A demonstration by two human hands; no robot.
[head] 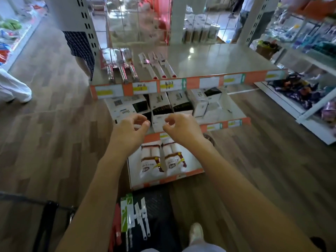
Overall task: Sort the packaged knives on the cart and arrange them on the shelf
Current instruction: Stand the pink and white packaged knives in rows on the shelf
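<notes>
On the top shelf (209, 62) lie two groups of packaged knives: three silver-wrapped ones (121, 65) at the left and three white-carded ones (158, 65) beside them. More packaged knives rest on the black cart (156, 211) at the bottom: green-carded ones (125, 213), white ones (142, 218) and a red one (116, 231). My left hand (131, 128) and my right hand (179, 127) hover side by side in front of the middle shelf, fingers loosely curled and apart, holding nothing.
Black-and-white boxes (161, 106) fill the middle shelf. Bagged white rolls (163, 160) lie on the lowest shelf. A person in a checked skirt (80, 44) stands left of the shelf unit. Another shelf unit (309, 99) with goods stands at the right. My shoe (196, 231) is beside the cart.
</notes>
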